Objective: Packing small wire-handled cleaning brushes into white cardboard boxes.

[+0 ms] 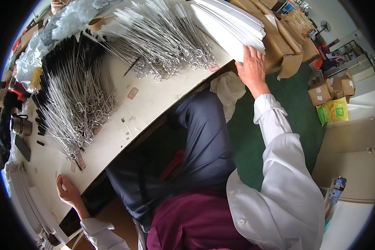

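Hands: apart. R hand (253,68) is resting on near end of white sheet stack (225,29), at R end of bench (154,98), beside cartons (279,52); firmness of grip unclear. L hand (68,191) is lying curled at bench edge; contents, if any, hidden. Poss. faults: uneven drag sending sheets over edge; looped ends of black-bristled brushes (81,91) & white-bristled brushes (166,46) snagging if one's pulled, neighbours following.
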### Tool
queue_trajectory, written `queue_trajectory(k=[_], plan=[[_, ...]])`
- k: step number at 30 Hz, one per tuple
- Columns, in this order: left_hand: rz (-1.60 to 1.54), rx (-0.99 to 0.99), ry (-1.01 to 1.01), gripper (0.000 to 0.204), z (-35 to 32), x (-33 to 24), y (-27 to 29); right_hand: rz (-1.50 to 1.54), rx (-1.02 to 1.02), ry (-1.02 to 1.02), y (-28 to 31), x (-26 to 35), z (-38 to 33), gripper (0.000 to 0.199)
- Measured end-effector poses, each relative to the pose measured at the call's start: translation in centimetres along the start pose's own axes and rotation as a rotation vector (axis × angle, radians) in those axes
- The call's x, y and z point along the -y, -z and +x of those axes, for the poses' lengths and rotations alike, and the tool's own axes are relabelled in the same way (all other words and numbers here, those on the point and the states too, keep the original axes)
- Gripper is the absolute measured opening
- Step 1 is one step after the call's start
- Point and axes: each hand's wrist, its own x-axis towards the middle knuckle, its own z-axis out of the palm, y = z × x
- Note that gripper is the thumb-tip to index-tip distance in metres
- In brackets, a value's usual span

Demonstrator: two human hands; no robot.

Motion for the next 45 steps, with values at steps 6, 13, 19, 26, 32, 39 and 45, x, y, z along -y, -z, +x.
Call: queue_trajectory(k=[6,13,19,26,32,39,45], plan=[[0.059,-0.021,-0.077,0.020,-0.1,0.7,0.1,-0.058,-0.064,0.037,-1.2,0.4,-0.2,0.068],[0.045,-0.009,-0.111,0.016,-0.1,0.4,-0.1,-0.070,-0.080,0.041,-1.7,-0.3,-0.2,0.064],[0.044,-0.015,-0.132,0.014,-0.3,0.4,0.0,-0.046,-0.091,0.056,-1.7,0.1,-0.1,0.063],[0.059,-0.044,-0.155,0.014,-0.4,0.2,-0.2,-0.061,-0.125,0.067,-1.3,-0.4,-0.2,0.058],[0.057,-0.034,-0.160,0.016,-0.2,1.0,-0.2,-0.044,-0.205,0.060,-0.3,-0.7,0.4,0.058],[0.071,-0.170,-0.156,0.019,-0.8,-1.7,1.6,0.412,-0.394,0.010,4.1,1.6,0.7,0.057],[-0.107,0.001,-0.543,0.022,-4.4,-16.8,6.9,0.786,-0.131,0.417,11.2,12.6,-3.6,0.064]])
